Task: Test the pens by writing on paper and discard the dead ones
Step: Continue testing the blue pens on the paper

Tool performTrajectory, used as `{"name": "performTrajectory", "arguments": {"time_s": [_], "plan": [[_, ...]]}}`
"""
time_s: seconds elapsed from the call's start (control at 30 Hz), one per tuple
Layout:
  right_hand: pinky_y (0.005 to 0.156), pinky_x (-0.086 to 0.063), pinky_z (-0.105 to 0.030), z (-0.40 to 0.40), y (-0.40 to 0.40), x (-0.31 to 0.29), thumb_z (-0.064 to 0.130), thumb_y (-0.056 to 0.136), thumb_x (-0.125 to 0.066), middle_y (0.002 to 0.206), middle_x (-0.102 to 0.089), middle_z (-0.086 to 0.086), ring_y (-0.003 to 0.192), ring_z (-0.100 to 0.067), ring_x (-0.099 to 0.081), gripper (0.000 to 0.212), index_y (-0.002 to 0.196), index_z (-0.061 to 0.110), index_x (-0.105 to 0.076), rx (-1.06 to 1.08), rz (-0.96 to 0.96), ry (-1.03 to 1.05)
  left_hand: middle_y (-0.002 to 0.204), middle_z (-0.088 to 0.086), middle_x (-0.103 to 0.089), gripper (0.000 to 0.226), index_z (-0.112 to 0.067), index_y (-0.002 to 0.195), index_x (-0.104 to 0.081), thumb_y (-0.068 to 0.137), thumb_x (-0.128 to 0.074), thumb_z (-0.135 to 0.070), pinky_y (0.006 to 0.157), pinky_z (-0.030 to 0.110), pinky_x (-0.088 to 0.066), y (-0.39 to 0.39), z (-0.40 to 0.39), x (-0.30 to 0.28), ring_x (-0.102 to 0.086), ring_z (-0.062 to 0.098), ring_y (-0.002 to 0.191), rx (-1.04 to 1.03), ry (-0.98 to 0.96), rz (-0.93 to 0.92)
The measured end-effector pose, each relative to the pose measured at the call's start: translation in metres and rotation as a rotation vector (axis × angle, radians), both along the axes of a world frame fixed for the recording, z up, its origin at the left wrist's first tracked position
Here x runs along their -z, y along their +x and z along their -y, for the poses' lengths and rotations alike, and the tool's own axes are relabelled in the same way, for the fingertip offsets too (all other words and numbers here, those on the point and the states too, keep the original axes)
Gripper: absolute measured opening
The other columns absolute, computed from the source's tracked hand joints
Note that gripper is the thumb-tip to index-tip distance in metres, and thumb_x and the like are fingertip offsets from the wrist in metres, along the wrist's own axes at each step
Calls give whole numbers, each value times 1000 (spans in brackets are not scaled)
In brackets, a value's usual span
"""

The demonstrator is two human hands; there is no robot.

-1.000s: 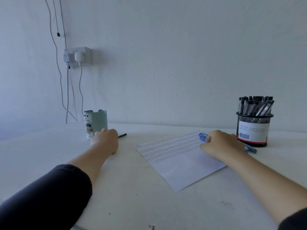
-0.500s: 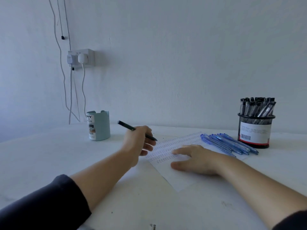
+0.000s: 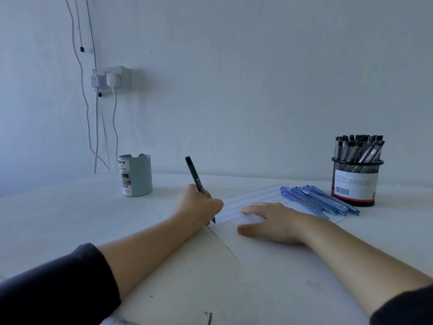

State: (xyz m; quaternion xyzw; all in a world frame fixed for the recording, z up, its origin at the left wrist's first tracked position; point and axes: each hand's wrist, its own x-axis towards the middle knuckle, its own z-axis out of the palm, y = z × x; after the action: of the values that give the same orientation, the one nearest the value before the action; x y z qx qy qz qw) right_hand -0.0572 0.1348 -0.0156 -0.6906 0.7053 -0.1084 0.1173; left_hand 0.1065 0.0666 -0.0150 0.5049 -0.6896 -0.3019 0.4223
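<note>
Dim, cool bluish daylight falls evenly, its source unclear; soft faint shadows sit under the left hand [image 3: 198, 205] and right hand [image 3: 269, 221]. Focus is fair around both, no glare. Wide-angle bending curves the white tabletop [image 3: 58, 219] left of them

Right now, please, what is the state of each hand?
Left hand: closed around the dark pen, tip at the paper.
Right hand: open, flat on the paper, holding nothing.
</note>
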Motion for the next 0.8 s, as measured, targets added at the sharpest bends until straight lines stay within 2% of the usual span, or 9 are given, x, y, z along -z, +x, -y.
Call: {"name": "performTrajectory", "arguments": {"time_s": [0.17, 0.3, 0.43, 0.7, 0.8], "plan": [[119, -11, -39, -1, 0, -1, 65, 84, -48, 157, -18, 14, 146, -14, -12, 66, 144, 44, -30, 1, 11, 1, 32, -7, -37, 17, -11, 56, -45, 68, -55, -5, 41, 15, -31, -1, 3, 3, -38, 11, 32, 1, -24, 46], [119, -10, -39, -2, 1, -1, 64, 85, -48, 158, -17, 14, 146, -14, -11, 65, 144, 44, -30, 5, 16, 8, 46, -5, -40, 15, -12, 60, -44, 68, -56, -8, 47, 21, -33, -2, 6, 4, -39, 14, 44, -12, -8, 49], [119, -10, -38, -3, 1, -2, 64, 85, -48, 158, -17, 14, 146, -14, -11, 65, 144, 45, -29, 4, 16, 8, 33, -9, -35, 23, -14, 51, -41, 67, -55, -6, 49, 22, -32, -1, 5, 5, -36, 15, 42, 1, -45, 45], [119, -8, -40, -4, 3, -3, 64, 85, -48, 158, -16, 13, 146, -13, -10, 65, 145, 44, -30, 11, 19, 15, 32, -11, -38, 17, -12, 58, -46, 69, -59, -10, 49, 21, -36, -1, 8, 6, -41, 13, 40, -13, -54, 50], [119, -7, -39, -6, 4, -4, 63, 86, -48, 158, -16, 14, 146, -12, -10, 65, 145, 44, -30, 9, 23, 14, 31, -12, -35, 20, -13, 55, -43, 69, -57, -9, 48, 21, -34, 0, 6, 6, -37, 12, 37, -3, -50, 43]]}}
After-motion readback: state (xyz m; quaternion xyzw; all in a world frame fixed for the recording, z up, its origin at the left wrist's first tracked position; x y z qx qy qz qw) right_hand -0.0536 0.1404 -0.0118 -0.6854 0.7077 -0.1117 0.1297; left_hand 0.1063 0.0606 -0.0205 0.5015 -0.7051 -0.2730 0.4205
